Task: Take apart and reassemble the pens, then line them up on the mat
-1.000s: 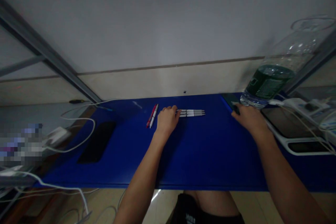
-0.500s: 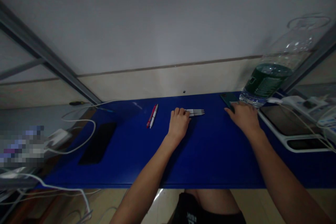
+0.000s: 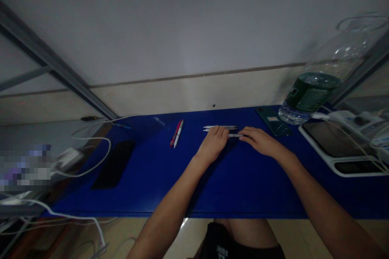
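Note:
A light-coloured pen (image 3: 235, 135) lies nearly level between my two hands, low over the blue table. My left hand (image 3: 215, 139) has its fingers closed around the pen's left part. The fingertips of my right hand (image 3: 258, 141) pinch its right end. Just behind my left hand, other light pens (image 3: 226, 127) lie side by side on the table, partly hidden by the fingers. Further left, a red pen (image 3: 175, 134) and a white pen (image 3: 178, 134) rest next to each other at a slant.
On the blue table (image 3: 146, 170) a black flat object (image 3: 114, 164) lies left. At the right are a green phone (image 3: 272, 120), a large clear bottle (image 3: 310, 93) and a white scale (image 3: 337, 145). White cables (image 3: 106, 158) run along the left edge.
My right hand has moved left off the green phone and taken the right end of a pen. My left hand has shifted slightly right, and that pen now sits apart from the others.

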Available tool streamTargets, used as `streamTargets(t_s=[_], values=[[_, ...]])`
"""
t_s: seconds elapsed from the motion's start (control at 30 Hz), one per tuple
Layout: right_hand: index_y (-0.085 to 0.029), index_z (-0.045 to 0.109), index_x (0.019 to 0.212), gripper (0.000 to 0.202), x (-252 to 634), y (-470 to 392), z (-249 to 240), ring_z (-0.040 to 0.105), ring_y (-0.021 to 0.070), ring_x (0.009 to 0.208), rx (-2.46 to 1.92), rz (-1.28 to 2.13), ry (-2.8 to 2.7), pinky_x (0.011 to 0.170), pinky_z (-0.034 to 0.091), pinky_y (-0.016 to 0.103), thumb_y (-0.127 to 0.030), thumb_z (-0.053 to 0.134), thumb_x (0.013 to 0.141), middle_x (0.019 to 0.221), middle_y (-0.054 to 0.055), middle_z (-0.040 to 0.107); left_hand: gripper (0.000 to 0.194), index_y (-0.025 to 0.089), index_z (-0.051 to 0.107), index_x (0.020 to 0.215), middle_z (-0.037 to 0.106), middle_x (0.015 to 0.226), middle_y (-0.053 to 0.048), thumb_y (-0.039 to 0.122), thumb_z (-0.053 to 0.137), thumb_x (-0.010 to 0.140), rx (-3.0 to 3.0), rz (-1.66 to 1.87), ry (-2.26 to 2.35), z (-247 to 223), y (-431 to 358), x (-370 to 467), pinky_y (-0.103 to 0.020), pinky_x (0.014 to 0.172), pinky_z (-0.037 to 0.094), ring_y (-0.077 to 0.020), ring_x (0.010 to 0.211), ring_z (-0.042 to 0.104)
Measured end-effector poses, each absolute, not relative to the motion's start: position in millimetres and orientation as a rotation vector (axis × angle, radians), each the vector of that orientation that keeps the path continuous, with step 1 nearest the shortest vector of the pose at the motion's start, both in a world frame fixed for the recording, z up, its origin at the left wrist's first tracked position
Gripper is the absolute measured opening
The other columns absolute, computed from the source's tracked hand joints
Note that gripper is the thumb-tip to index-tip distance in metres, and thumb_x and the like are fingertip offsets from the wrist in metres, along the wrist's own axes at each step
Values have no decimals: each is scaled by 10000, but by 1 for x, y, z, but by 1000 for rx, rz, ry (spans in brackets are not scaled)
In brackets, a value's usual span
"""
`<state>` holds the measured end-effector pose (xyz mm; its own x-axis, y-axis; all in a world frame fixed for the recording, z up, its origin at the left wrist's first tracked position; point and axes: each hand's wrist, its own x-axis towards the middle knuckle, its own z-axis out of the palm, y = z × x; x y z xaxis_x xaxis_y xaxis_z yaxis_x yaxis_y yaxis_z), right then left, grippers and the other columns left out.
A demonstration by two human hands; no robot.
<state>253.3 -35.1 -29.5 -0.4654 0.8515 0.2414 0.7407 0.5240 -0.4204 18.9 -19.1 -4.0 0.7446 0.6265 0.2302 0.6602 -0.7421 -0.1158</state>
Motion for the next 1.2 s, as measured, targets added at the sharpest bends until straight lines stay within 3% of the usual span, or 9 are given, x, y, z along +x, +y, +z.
streamTargets(t_s=[0.23,0.37,0.5,0.7,0.83,0.9,1.0,1.07,1.2], values=[[-189,682,999,188,242,-45,-27,674,261,920,-1495,26,-2501,815,525,369,-204,495,996,944,104,715,231,126,566,1101,647,1024,-129,104,354,1014,-2723,-107,-914,2,-29,25,-371,853,484,-256,978,630],[-185,668,942,173,238,-47,-24,660,271,901,-1441,-71,-2560,839,514,390,-182,502,990,890,99,709,278,152,571,1142,674,1024,-121,169,313,1042,-2822,-37,-1055,-1,-30,24,-347,728,521,-238,854,687],[-184,657,916,221,235,-45,-20,645,269,903,-1372,-99,-2511,862,502,402,-212,461,1013,878,103,693,319,198,570,1151,718,1021,-95,339,294,1076,-2931,-70,-1295,2,-27,19,-343,729,536,-239,835,720],[-207,653,1102,268,234,-41,-18,668,247,896,-1405,319,-2134,757,502,341,-425,601,955,977,81,715,371,211,536,1230,713,1136,-113,422,271,1079,-2910,-160,-1409,7,-24,19,-322,784,536,-236,952,724],[-197,645,771,472,232,-36,-24,611,180,601,-1448,799,-1842,613,454,309,-533,411,1006,657,35,649,392,240,542,1229,709,1149,-84,455,252,1077,-2932,-213,-1350,7,-25,18,-296,763,534,-225,970,717],[-199,617,711,468,232,-34,-26,570,166,562,-1416,931,-1775,580,428,302,-532,439,988,602,19,597,401,251,547,1238,713,1135,-74,474,259,1073,-2939,-242,-1325,7,-25,17,-293,756,532,-225,963,715],[-206,613,855,259,232,-35,-25,599,160,678,-1259,988,-1675,635,454,289,-462,654,872,767,14,637,419,252,562,1237,723,1102,-72,481,253,1072,-2933,-263,-1336,8,-23,16,-290,760,527,-224,956,713],[-228,572,996,320,230,-37,-23,623,156,742,-1159,1056,-1611,663,475,284,-418,742,802,905,16,660,419,254,565,1239,725,1103,-68,479,254,1072,-2929,-270,-1349,8,-22,15,-284,756,522,-223,954,713],[-218,559,1054,312,229,-40,-20,536,124,532,-1199,1211,-1635,516,403,267,-482,624,900,718,-17,630,412,262,548,1262,718,1134,-64,480,254,1071,-2931,-277,-1340,7,-26,18,-276,714,513,-230,945,713]])
